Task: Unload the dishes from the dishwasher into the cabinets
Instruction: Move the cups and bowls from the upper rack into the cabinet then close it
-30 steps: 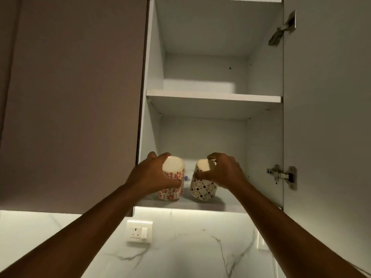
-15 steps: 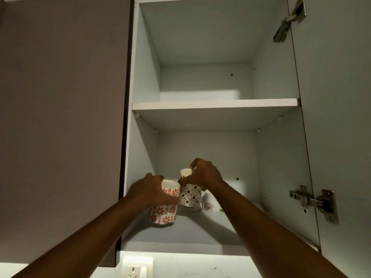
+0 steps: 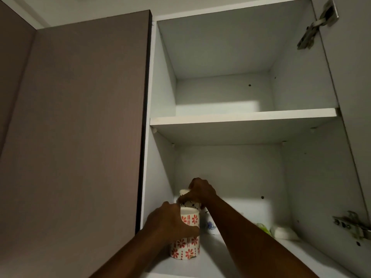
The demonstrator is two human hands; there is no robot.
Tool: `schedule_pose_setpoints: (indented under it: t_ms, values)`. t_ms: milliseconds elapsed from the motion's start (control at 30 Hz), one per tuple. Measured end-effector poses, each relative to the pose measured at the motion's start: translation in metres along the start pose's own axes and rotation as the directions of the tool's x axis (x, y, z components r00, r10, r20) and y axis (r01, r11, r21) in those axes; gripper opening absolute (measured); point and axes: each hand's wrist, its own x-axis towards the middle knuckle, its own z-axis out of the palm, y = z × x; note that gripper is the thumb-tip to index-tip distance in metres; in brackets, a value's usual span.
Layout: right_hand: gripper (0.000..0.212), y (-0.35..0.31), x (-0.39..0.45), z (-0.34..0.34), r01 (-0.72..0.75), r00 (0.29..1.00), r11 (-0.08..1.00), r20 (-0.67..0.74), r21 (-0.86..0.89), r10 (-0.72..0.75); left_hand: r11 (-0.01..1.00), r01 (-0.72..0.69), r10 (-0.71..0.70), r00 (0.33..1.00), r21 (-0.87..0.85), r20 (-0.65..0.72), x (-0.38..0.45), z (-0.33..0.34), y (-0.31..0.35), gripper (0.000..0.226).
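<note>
Cabinet point(image 3: 160, 177) bottom shelf: left hand point(image 3: 168, 221) grips red-flowered cup point(image 3: 187, 247), right hand point(image 3: 200, 192) grips black-patterned cup point(image 3: 189, 203).

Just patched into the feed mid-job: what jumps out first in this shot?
Two hands reach into the open cabinet's bottom shelf, each gripping a patterned cup. The left hand holds the red-flowered cup near the front left; the right hand holds the black-patterned cup just behind it. Further back right sit a blue-flowered cup and a small white bowl; the upper shelf looks bare.
</note>
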Motion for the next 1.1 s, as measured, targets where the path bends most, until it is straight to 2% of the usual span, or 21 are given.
schedule_pose_setpoints:
  t_ms: [300,433,700,867,1000,1100]
  values:
    - [0.064,0.017,0.029,0.036,0.018,0.998,1.0,0.055,-0.007,-0.017,0.999,0.037,-0.035,0.997,0.029,-0.072,-0.002,0.006,-0.004,0.071]
    - [0.061,0.023,0.035,0.043,0.014,0.999,1.0,0.05,0.004,-0.014,0.999,0.033,-0.034,0.994,-0.013,-0.102,-0.001,0.01,-0.007,0.08]
    - [0.047,0.032,0.041,0.051,0.048,0.998,0.999,0.048,-0.004,-0.047,0.999,0.006,-0.018,0.969,-0.048,-0.248,-0.008,0.016,-0.003,0.068]
    - [0.061,0.026,0.031,0.033,0.034,0.991,0.999,-0.129,0.026,-0.031,0.999,-0.032,0.045,0.933,0.042,-0.357,-0.014,0.023,0.002,0.064]
    - [0.057,0.021,0.021,0.012,0.051,0.928,0.998,-0.371,0.048,-0.03,0.997,-0.019,0.041,0.943,0.069,-0.33,-0.003,0.027,0.0,0.063]
    - [0.049,0.025,0.014,0.002,0.06,0.899,0.997,-0.437,0.047,-0.033,0.999,0.016,-0.003,0.955,0.042,-0.298,0.007,0.032,-0.004,0.062]
